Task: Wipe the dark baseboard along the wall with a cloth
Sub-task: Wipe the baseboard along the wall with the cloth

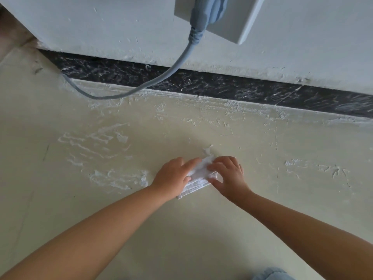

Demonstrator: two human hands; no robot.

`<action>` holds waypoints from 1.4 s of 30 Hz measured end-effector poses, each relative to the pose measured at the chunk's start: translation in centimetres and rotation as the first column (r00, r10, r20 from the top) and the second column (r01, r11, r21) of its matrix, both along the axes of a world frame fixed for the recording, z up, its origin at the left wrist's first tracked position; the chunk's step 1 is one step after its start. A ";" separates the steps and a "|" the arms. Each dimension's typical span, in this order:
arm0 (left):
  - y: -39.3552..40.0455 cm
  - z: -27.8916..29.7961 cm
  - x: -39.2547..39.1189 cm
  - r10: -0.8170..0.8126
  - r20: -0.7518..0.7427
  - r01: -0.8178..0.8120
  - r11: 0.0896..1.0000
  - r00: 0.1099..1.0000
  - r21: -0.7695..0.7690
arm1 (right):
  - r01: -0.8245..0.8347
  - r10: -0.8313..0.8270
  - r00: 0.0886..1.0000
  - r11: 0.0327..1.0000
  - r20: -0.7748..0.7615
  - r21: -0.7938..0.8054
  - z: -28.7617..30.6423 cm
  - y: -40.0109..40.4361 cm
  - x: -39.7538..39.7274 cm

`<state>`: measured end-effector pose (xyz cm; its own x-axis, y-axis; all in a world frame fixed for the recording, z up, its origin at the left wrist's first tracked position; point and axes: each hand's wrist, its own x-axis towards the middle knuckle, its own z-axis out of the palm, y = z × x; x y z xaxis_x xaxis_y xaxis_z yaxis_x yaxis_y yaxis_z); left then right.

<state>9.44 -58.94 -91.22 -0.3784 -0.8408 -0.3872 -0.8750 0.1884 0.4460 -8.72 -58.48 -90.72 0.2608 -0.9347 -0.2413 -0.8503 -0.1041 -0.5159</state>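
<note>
A white folded cloth [198, 176] lies on the pale floor [201, 229], well in front of the wall. My left hand [171, 177] rests on its left side with the fingers laid over the fabric. My right hand [228, 174] holds its right end, fingers curled over the top and thumb at the edge. The dark baseboard [222, 85] runs along the foot of the white wall from upper left to right. It is streaked with white smears.
A grey cable [161, 77] hangs from a plug in a white wall socket [232, 19] and loops across the baseboard onto the floor at the left. White plaster smears mark the floor near the wall and left of the hands. Blue fabric [270, 274] shows at the bottom edge.
</note>
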 end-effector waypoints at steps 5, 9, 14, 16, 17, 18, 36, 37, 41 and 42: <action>-0.2 0.5 0.8 0.172 -0.261 -0.123 0.974 0.950 0.193 | 0.080 -0.082 0.996 0.993 0.030 0.085 -0.1 -0.1 0.1; -0.5 0.8 1.5 0.085 -0.175 -0.050 0.979 0.981 0.197 | 0.068 -0.070 0.998 0.994 0.011 0.089 -0.1 -0.4 -0.3; -1.7 2.3 2.2 0.194 -0.152 -0.167 0.970 0.969 0.174 | 0.064 -0.064 0.995 0.998 0.078 -0.003 0.2 -1.3 0.1; -1.9 2.9 2.6 0.245 -0.148 -0.215 0.958 0.958 0.190 | 0.065 -0.062 0.993 0.998 0.099 -0.025 0.4 -2.1 0.3; -2.0 3.2 2.8 0.273 -0.150 -0.240 0.949 0.950 0.203 | 0.058 -0.054 0.992 0.998 0.110 -0.035 0.4 -2.5 0.4; -2.1 3.3 3.1 0.299 -0.150 -0.263 0.939 0.942 0.219 | 0.049 -0.042 0.992 0.998 0.121 -0.049 0.4 -2.8 0.5; -6.3 14.0 12.0 0.508 0.378 -0.545 0.838 0.774 -0.011 | -0.560 0.569 0.790 0.821 -0.229 0.112 1.1 -8.9 5.6; -6.8 14.0 12.1 0.519 0.402 -0.567 0.824 0.754 -0.001 | -0.553 0.565 0.794 0.825 -0.224 0.119 1.3 -9.2 6.0; -8.3 13.6 13.0 0.578 0.409 -0.627 0.779 0.707 -0.018 | -0.536 0.547 0.810 0.837 -0.209 0.113 1.7 -10.1 6.6; -8.5 13.5 13.3 0.606 0.390 -0.646 0.762 0.693 -0.035 | -0.523 0.534 0.821 0.845 -0.202 0.108 1.9 -10.2 6.6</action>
